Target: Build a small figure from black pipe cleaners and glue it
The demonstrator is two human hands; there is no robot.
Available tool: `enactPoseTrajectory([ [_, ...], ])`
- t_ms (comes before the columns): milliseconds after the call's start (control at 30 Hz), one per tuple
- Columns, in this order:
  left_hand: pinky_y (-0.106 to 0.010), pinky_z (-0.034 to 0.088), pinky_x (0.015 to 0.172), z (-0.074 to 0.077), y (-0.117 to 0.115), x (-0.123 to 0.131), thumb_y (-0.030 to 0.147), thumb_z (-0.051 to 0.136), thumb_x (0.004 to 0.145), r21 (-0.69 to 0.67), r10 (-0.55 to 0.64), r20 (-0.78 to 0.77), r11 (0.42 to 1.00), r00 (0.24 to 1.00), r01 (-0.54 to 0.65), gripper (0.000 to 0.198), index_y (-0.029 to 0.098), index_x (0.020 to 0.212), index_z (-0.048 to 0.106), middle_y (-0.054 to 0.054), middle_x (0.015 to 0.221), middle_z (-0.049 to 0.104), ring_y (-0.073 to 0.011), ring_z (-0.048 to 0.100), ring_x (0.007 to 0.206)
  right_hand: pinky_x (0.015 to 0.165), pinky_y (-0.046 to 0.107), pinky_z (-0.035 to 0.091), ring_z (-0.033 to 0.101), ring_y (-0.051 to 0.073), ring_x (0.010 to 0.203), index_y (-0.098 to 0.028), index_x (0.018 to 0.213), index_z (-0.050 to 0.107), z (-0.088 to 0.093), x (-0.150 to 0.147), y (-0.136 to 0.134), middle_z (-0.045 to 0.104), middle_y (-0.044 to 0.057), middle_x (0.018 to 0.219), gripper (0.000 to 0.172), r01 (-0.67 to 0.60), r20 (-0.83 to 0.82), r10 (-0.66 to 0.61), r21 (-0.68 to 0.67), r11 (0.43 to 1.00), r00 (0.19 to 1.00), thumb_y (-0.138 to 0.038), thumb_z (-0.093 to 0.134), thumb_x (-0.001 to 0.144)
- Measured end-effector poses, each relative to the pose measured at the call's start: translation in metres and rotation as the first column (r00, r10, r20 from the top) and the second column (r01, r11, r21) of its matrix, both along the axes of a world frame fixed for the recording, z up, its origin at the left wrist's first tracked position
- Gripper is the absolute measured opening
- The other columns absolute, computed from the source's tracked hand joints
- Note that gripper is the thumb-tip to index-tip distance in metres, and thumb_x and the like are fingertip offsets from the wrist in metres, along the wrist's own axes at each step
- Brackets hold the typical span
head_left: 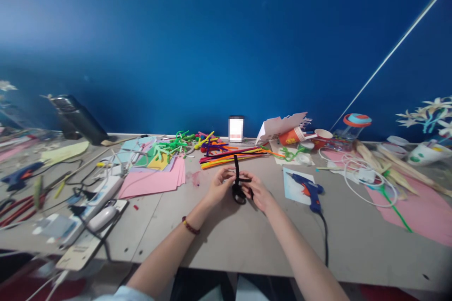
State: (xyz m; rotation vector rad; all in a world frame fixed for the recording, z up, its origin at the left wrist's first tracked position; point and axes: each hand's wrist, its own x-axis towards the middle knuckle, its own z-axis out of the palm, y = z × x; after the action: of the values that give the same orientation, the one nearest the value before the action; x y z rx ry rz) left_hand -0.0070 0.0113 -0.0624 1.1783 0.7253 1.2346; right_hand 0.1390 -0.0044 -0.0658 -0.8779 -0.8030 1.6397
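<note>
Left hand [219,188] pinches a bent black craft stem [237,164] between thumb and fingertips, and the right hand [260,192] grips its other side; the piece is held over the tabletop [243,249], between front and back edges. Coloured stems [218,163] lie beyond it, and a phone [236,130] stands at the back edge. A glue gun's [310,191] cord [326,240] reaches the front edge.

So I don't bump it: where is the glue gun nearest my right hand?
In the head view, the glue gun lies right of centre, partly on a light-blue sheet, to the right of your right hand.
</note>
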Motion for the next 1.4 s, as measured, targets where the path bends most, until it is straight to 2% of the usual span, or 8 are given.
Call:
enactPoseTrajectory([
  [133,-0.028,0.047,0.07,0.0,0.0,0.002,0.034,0.078,0.066,-0.042,-0.022,0.044,0.999,0.999,0.024,0.04,0.021,0.099,0.06,-0.002,0.074,0.068,-0.0144,0.062,0.07,0.033,0.015,0.019,0.028,0.003,0.037,-0.018,0.081,0.061,0.0,0.0,0.001,0.04,-0.011,0.046,0.034,-0.013,0.022,0.014,-0.02,1.0,1.0,-0.036,0.08,0.059],
  [367,-0.023,0.043,0.061,0.004,0.003,-0.002,0.032,0.082,0.06,-0.119,-0.042,0.103,0.991,0.994,0.055,0.044,0.02,0.095,0.058,0.002,0.064,0.064,-0.0109,0.058,0.059,0.037,0.016,0.027,0.034,0.004,0.041,-0.019,0.082,0.061,-0.001,-0.002,0.0,0.045,-0.008,0.052,0.034,-0.044,-0.039,0.043,-0.016,0.999,0.998,-0.035,0.081,0.059],
  [633,-0.022,0.042,0.056,0.002,0.006,-0.006,0.029,0.084,0.055,-0.196,-0.097,0.136,0.973,0.986,0.123,0.048,0.019,0.096,0.06,0.002,0.066,0.064,-0.0106,0.057,0.057,0.04,0.017,0.032,0.038,0.004,0.043,-0.016,0.087,0.067,-0.004,-0.001,0.002,0.051,-0.006,0.054,0.038,-0.052,0.06,0.051,0.018,0.998,0.997,-0.039,0.08,0.059],
  [767,-0.023,0.043,0.06,0.003,0.004,-0.005,0.029,0.081,0.06,-0.177,-0.093,0.101,0.978,0.991,0.11,0.045,0.019,0.098,0.06,0.002,0.066,0.064,-0.0108,0.058,0.059,0.042,0.018,0.032,0.041,0.004,0.042,-0.016,0.078,0.067,-0.007,0.0,0.005,0.053,-0.005,0.054,0.034,-0.002,0.138,-0.001,0.026,1.0,0.99,-0.041,0.08,0.058],
  [867,-0.025,0.044,0.062,0.007,0.003,-0.004,0.032,0.08,0.061,-0.084,0.035,-0.025,0.996,0.999,-0.037,0.036,0.019,0.09,0.063,0.0,0.068,0.064,-0.0126,0.059,0.062,0.042,0.019,0.031,0.042,0.005,0.043,-0.017,0.071,0.064,-0.007,-0.002,0.007,0.055,-0.005,0.056,0.035,0.072,0.176,-0.08,0.049,0.996,0.981,-0.043,0.08,0.056],
  [1000,-0.031,0.046,0.073,0.01,-0.001,-0.004,0.032,0.073,0.068,0.223,0.273,-0.26,0.95,0.926,-0.217,0.014,0.02,0.074,0.068,-0.005,0.078,0.067,-0.0177,0.061,0.074,0.04,0.019,0.029,0.041,0.005,0.042,-0.017,0.07,0.062,-0.008,-0.006,0.006,0.052,-0.007,0.053,0.037,0.141,0.18,-0.147,0.046,0.989,0.973,-0.046,0.079,0.055],
  [1167,-0.039,0.04,0.088,0.008,-0.008,-0.006,0.025,0.068,0.073,0.526,0.415,-0.395,0.834,0.82,-0.169,0.011,0.025,0.082,0.073,-0.006,0.086,0.071,-0.023,0.063,0.085,0.041,0.019,0.032,0.042,0.005,0.043,-0.018,0.07,0.059,-0.008,-0.01,0.005,0.052,-0.007,0.054,0.04,0.237,0.085,-0.234,-0.039,0.971,0.969,-0.045,0.082,0.05],
  [1400,-0.04,0.04,0.084,-0.003,-0.006,-0.004,0.021,0.067,0.072,0.647,0.509,-0.486,0.756,0.711,-0.1,0.023,0.026,0.094,0.072,-0.009,0.095,0.072,-0.0249,0.064,0.088,0.042,0.02,0.032,0.043,0.007,0.044,-0.018,0.067,0.057,-0.005,-0.015,0.002,0.053,-0.006,0.051,0.042,0.307,0.068,-0.302,-0.076,0.949,0.951,-0.045,0.083,0.048],
])
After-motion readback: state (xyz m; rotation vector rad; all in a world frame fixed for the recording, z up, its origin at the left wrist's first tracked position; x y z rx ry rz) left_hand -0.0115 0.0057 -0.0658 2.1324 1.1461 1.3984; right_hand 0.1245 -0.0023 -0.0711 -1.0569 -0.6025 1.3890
